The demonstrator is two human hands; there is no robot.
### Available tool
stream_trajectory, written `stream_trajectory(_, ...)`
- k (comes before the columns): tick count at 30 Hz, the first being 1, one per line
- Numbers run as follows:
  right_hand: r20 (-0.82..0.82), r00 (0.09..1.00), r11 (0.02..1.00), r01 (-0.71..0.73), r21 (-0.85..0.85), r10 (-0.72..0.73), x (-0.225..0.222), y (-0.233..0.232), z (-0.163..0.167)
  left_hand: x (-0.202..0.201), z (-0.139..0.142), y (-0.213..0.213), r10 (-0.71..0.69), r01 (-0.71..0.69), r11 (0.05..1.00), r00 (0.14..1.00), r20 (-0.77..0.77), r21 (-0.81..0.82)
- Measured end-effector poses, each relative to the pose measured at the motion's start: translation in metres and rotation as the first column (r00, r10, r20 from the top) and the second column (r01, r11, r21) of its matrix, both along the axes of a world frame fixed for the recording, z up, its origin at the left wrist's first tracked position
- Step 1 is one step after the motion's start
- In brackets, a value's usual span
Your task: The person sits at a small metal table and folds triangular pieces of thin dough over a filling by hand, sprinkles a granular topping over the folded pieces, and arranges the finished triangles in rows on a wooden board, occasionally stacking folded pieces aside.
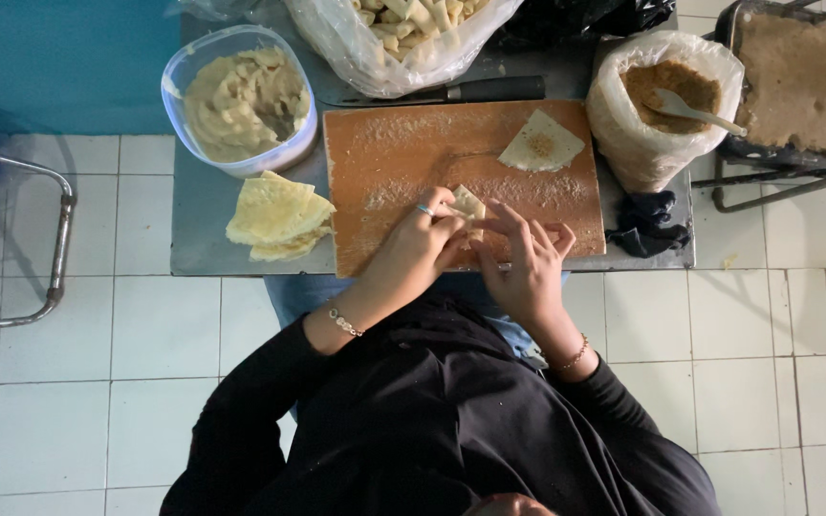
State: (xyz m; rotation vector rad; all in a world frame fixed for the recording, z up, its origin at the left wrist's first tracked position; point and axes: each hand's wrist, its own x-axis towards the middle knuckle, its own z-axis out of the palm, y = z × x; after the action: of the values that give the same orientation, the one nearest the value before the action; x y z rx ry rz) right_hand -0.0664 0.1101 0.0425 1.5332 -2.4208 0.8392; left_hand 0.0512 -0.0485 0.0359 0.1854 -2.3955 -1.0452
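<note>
My left hand (413, 250) and my right hand (525, 258) meet at the near edge of a floured wooden board (384, 162). Between the fingertips of both hands sits a small folded piece of pale dough (468, 204), partly hidden by my fingers. A triangular dough wrapper with a dab of brown filling (540, 143) lies flat on the far right of the board, apart from my hands. My left hand wears a ring and a bracelet; my right wrist has a bracelet too.
A stack of dough triangles (277, 216) lies left of the board. Behind it stands a plastic tub of pale paste (241, 100). A knife (461, 91), a bag of cut pieces (403, 33), a bag of brown filling with a spoon (666, 96) and a dark tray (800, 81) crowd the small metal table (198, 220).
</note>
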Motion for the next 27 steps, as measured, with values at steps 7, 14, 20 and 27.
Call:
stream_trajectory(7,-0.039,0.988,0.985,-0.147,0.090,0.151,-0.019,0.003,0.022,-0.008,-0.005,-0.020,-0.163,0.162,0.987,0.985,0.059,0.018)
stream_trajectory(14,-0.049,0.982,0.982,-0.177,0.064,0.181,-0.024,-0.002,0.025,-0.005,0.000,-0.016,-0.100,0.090,0.985,0.993,0.067,0.148)
stream_trajectory(20,-0.070,0.990,0.992,-0.122,0.038,0.125,-0.025,-0.012,0.019,-0.008,-0.001,-0.002,0.028,-0.032,0.992,0.999,0.033,0.120)
stream_trajectory(27,-0.094,0.993,0.997,-0.064,0.049,0.068,-0.017,-0.021,0.023,-0.020,0.008,0.008,0.191,-0.190,0.982,0.979,0.069,-0.019)
